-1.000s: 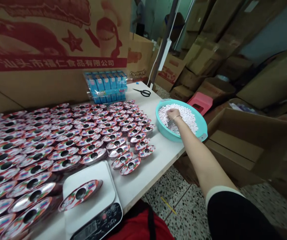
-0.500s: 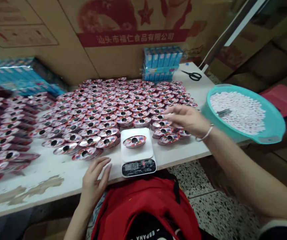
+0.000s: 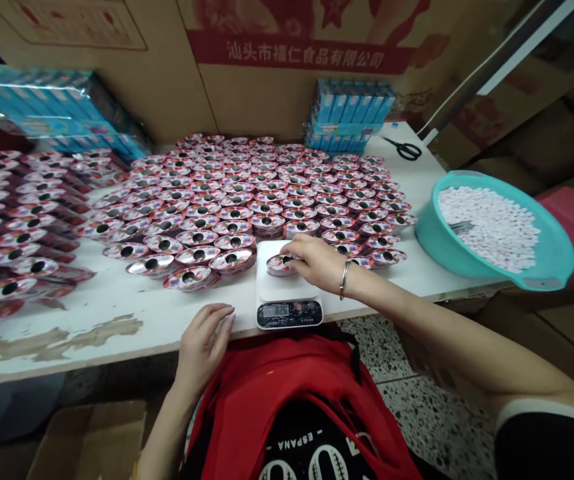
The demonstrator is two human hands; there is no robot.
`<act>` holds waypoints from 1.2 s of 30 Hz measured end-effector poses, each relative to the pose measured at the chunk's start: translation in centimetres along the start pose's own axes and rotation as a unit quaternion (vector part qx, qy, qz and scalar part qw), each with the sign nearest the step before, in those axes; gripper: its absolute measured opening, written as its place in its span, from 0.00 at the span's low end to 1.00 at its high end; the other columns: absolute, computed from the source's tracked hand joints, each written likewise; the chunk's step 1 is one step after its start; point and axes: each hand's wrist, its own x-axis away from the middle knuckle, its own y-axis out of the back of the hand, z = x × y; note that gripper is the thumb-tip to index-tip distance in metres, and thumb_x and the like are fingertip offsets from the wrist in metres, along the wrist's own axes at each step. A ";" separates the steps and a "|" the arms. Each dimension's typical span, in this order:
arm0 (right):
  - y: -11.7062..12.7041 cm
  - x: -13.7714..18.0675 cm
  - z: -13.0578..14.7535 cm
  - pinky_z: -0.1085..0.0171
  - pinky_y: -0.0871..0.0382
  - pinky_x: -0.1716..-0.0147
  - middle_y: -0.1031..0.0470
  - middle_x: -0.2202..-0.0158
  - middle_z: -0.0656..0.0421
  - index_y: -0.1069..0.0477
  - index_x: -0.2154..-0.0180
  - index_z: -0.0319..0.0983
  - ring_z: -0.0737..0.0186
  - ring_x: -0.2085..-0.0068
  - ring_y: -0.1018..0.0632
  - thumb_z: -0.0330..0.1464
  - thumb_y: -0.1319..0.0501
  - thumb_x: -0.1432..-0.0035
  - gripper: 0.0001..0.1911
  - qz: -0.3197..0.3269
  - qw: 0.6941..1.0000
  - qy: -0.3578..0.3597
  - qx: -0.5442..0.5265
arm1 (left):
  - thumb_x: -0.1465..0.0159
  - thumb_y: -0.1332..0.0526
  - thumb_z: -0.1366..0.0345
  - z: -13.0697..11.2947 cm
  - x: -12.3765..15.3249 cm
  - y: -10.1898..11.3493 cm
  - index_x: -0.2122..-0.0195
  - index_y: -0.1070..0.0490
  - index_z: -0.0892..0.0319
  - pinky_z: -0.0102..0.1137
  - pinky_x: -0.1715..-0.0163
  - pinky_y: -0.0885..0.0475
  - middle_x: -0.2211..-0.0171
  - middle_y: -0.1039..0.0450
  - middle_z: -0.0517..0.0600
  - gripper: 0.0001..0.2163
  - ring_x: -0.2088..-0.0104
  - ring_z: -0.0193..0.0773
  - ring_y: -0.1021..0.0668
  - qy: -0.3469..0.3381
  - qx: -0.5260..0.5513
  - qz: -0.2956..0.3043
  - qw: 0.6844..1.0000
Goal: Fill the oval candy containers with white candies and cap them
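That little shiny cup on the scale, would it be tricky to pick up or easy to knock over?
Probably light: the cup is small and the right hand touches it with fingertips alone. It looks low and wide, so it likely slides rather than tips if nudged on the scale. Its glossy foil-like top may be slippery and dent easily.

One digital scale (image 3: 289, 293), with one foil-lidded oval tub (image 3: 277, 265) on it. Loose oval tubs (image 3: 217, 200) on the surface (image 3: 117, 313): dozens upon dozens (too many and too blurred for a true tally). One teal basin (image 3: 431, 233); its white candies (image 3: 491, 223) are uncountable. One pair of scissors (image 3: 407, 149). Blue multipacks: two, the back multipack (image 3: 349, 117) and the left multipack (image 3: 61, 110).
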 end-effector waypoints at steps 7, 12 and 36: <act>0.2 -0.1 -0.1 0.63 0.36 0.59 0.30 0.66 0.55 0.26 0.68 0.35 0.61 0.62 0.29 0.20 0.43 0.42 0.09 -0.021 1.000 -0.003 -0.023 | 0.35 0.43 0.67 0.1 -0.5 -0.3 0.60 0.27 0.58 0.30 0.58 0.28 0.62 0.26 0.52 0.07 0.60 0.35 0.23 0.011 0.014 -0.002 1.000; 1.8 0.7 -0.9 0.67 0.37 0.71 0.31 0.75 0.60 0.28 0.69 0.36 0.67 0.73 0.31 0.30 0.40 0.40 0.05 -0.061 0.963 -0.085 -0.250 | 0.35 0.43 0.65 0.6 -0.5 -0.2 0.60 0.27 0.58 0.31 0.58 0.28 0.62 0.26 0.52 0.07 0.60 0.36 0.23 0.027 0.011 -0.003 1.000; 0.5 0.5 -0.4 0.60 0.36 0.50 0.30 0.56 0.52 0.28 0.55 0.35 0.58 0.53 0.29 0.20 0.44 0.44 0.15 -0.029 0.996 0.026 -0.085 | 0.35 0.43 0.68 1.0 -1.1 -0.7 0.60 0.28 0.59 0.29 0.58 0.29 0.62 0.26 0.52 0.06 0.60 0.35 0.23 0.013 0.000 0.020 1.000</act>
